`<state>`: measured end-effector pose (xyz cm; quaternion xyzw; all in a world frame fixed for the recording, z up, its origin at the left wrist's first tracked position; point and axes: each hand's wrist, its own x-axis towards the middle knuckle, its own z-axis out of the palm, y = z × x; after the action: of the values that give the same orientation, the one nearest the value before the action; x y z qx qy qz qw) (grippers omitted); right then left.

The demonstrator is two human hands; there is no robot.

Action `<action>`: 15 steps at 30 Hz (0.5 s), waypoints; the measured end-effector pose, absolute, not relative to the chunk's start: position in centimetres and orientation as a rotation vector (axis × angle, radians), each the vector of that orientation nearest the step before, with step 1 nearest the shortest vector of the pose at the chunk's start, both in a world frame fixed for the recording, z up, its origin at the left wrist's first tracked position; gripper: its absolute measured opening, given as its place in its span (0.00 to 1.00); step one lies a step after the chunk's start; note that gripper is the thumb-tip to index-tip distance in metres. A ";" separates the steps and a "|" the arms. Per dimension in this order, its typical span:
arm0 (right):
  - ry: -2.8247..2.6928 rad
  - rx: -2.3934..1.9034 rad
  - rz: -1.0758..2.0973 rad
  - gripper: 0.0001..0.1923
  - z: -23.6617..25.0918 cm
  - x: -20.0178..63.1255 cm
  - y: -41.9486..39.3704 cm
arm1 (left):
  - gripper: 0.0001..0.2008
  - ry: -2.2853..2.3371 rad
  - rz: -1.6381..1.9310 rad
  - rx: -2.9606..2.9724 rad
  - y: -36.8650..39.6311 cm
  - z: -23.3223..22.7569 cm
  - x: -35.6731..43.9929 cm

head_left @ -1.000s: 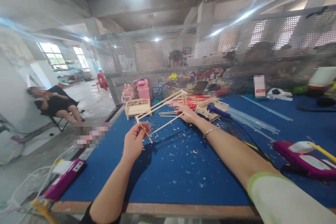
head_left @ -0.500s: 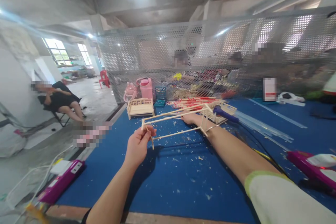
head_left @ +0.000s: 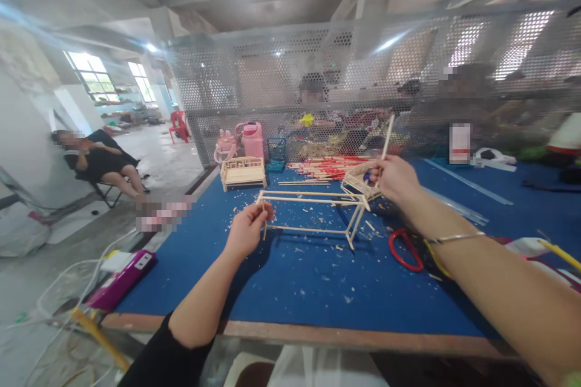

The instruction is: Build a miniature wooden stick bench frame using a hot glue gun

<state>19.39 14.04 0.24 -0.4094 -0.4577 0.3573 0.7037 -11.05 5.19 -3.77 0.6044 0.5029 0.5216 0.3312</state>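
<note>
My left hand point(head_left: 249, 227) is closed on the left end of a box-shaped frame of thin wooden sticks point(head_left: 313, 198), fingers pinched at its corner. The frame is held over the blue tabletop point(head_left: 290, 290). Off to the right, my right hand point(head_left: 397, 178) is closed on a single wooden stick point(head_left: 388, 136) that points upward. A dark blue piece point(head_left: 367, 176) shows by its fingertips; whether the hand grips it too is unclear. Just left of this hand lies a small wooden stick piece point(head_left: 356, 184), partly covered.
Red-handled scissors point(head_left: 405, 250) lie near my right wrist. A finished miniature wooden bench point(head_left: 244, 174), a pink bottle point(head_left: 252, 142) and a pile of red-and-plain sticks point(head_left: 322, 166) stand along the back. Clear rods point(head_left: 472, 181) lie right; a purple power strip point(head_left: 122, 278) sits left.
My right hand has come back from the stick pile and moved right, now with an upright stick. The frame's right end has dropped lower, with my left hand still on its left end.
</note>
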 end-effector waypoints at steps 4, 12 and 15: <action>-0.988 -0.936 0.542 0.06 -0.1 21.5 5.4 | 0.11 1.341 1.327 1.579 5.8 -4.4 -10.8; -2.169 -1.096 0.054 0.06 -4.5 18.4 -1.4 | 0.10 1.400 1.165 1.620 6.0 -4.7 -10.9; -2.331 -1.019 -0.153 0.10 -4.7 15.8 0.7 | 0.09 1.431 1.115 1.665 5.6 -4.3 -11.1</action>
<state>15.76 0.69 -4.73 -0.3823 -0.8748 -0.0572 0.2921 -11.07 5.63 -4.34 0.6375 0.5481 0.4268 0.3331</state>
